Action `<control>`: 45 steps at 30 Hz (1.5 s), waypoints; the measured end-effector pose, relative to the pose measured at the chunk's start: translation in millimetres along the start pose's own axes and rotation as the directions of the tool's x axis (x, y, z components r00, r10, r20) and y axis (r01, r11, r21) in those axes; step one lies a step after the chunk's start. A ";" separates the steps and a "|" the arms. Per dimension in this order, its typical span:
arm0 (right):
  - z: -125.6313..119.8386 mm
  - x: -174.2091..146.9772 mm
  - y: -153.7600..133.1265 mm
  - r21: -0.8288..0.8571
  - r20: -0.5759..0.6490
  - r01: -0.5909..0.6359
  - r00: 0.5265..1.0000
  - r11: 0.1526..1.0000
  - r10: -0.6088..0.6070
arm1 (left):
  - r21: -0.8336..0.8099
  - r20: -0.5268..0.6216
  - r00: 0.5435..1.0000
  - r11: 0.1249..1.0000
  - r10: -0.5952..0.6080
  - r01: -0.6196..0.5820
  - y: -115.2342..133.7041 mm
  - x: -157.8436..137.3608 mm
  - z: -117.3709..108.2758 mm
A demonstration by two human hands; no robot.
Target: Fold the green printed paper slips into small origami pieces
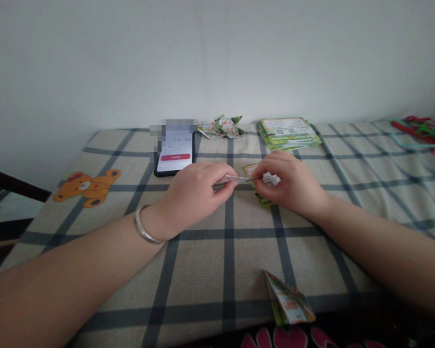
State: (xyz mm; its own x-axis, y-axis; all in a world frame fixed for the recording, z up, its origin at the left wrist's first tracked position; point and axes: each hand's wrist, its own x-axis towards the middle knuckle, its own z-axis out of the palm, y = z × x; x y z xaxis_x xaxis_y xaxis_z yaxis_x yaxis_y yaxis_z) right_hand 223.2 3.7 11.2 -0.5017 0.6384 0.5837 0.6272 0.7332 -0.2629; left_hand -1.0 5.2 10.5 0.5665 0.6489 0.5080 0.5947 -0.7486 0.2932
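Between my hands, above the middle of the table, is a thin folded strip of printed paper (242, 179), seen nearly edge-on. My left hand (199, 191), with a silver bangle at the wrist, pinches its left end between thumb and fingers. At the other end, my right hand (288, 181) pinches it the same way. Partly covered by the right hand, a green and white printed paper (264, 199) lies on the cloth. Close to the table's front edge rests a folded paper piece (290, 302) with a pointed top.
A phone (176, 150) showing a timer lies behind my left hand. Folded paper shapes (223, 126) and a stack of printed cards (290, 133) lie along the wall. Coloured strips (420, 130) sit far right. A bear figure (89, 187) marks the checked tablecloth (199, 270) at left.
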 end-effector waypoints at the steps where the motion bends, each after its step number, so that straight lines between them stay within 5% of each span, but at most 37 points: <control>1: 0.6 0.2 -1.5 -0.005 0.012 0.017 1.000 1.000 -0.017 | -0.011 0.000 1.000 1.000 0.012 -0.012 0.5 0.0 -0.1; 13: 1.0 1.1 -6.3 0.033 0.014 0.062 0.998 0.998 -0.063 | -0.023 -0.031 0.999 1.000 0.015 -0.015 1.5 0.3 -1.0; 19: 0.2 -0.1 -5.7 0.247 0.038 -0.090 0.996 0.965 0.084 | -0.042 -0.048 0.999 0.999 -0.009 0.006 2.1 0.2 -1.6; 24: 0.5 0.3 -5.7 0.406 0.153 -0.273 0.961 0.872 0.230 | -0.007 -0.063 0.994 0.996 0.092 -0.093 -1.2 0.6 -0.4; 29: 3.1 0.1 -3.9 0.453 0.262 -0.310 0.942 0.836 0.208 | 0.031 -0.054 0.982 0.983 0.181 -0.180 -3.4 0.8 0.2; 45: 2.9 -0.1 -5.6 0.551 0.311 -0.354 0.927 0.756 0.208 | 0.066 -0.061 0.972 0.973 0.226 -0.222 -2.6 0.8 -1.1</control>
State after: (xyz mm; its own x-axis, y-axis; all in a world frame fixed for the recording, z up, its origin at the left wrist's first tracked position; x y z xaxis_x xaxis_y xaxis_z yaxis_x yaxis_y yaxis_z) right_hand 218.0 0.2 10.5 -0.5202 0.8173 0.2479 0.3233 0.4571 -0.8286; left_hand -2.8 7.5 10.9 0.6503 0.4535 0.6094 0.4903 -0.8633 0.1193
